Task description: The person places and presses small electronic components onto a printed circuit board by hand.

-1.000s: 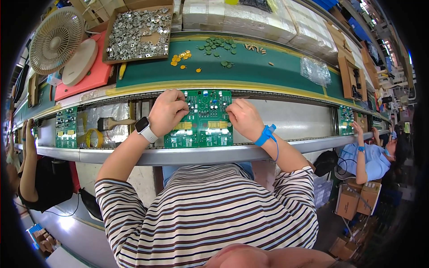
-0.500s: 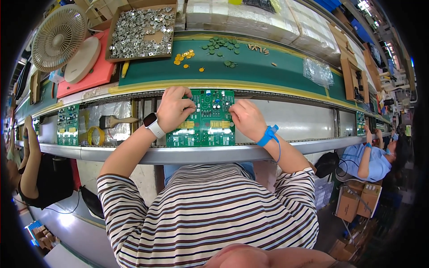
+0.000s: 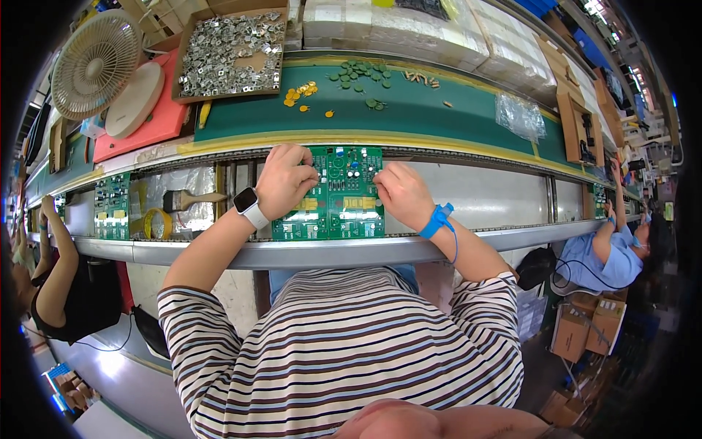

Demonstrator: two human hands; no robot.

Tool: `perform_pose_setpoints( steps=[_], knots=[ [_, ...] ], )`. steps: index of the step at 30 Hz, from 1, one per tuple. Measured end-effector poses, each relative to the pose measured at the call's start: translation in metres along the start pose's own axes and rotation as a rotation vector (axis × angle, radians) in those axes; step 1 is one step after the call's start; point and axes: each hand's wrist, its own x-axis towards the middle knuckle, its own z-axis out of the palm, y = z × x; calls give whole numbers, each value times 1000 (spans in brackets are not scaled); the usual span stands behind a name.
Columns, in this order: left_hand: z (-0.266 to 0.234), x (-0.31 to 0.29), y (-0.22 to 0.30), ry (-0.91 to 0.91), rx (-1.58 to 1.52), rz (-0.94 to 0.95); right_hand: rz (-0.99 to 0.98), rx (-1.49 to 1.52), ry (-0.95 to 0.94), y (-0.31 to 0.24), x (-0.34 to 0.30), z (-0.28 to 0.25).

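A green circuit board (image 3: 356,219) with small blue, black and white parts and yellow blocks lies across the conveyor rails in front of me. Over its upper left part is my left hand (image 3: 284,181), fingers curled and fingertips pinched together close to the board's surface. At the board's right edge, my right hand (image 3: 404,194) is likewise closed, thumb and forefinger pressed together near the upper components. Whatever is between the fingertips of either hand is too small or too hidden to make out. A blue wrist strap (image 3: 439,222) with a cord circles my right wrist.
Yellow disc parts (image 3: 301,94), green disc parts (image 3: 365,73) and small tan parts (image 3: 422,78) lie on the green bench. A cardboard tray (image 3: 232,55) holds metal pieces. Left on the line are a brush (image 3: 191,199), a tape roll (image 3: 156,222) and another board (image 3: 112,208).
My hands stay almost in place at the board. At the far right, a co-worker's arm has reached up across the line; the person at the left has shifted their arms slightly.
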Motion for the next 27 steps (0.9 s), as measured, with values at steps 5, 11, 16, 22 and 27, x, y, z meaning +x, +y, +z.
perform_pose_setpoints(
  steps=[5, 11, 16, 22, 27],
  knots=[
    [5, -2, 0, 1, -26, -9, -34, 19, 20, -1, 0, 2],
    [5, -1, 3, 5, -3, 1, -51, -11, 44, -3, 1, 4],
    [5, -1, 3, 10, 11, 7, -43, -74, 15, -5, 2, 7],
    [-8, 5, 10, -45, 77, 4, 17, -70, -16, 7, 17, -21],
    [-18, 43, 16, -148, 36, -29, 297, -330, 176, 127, 40, -63]
  ],
)
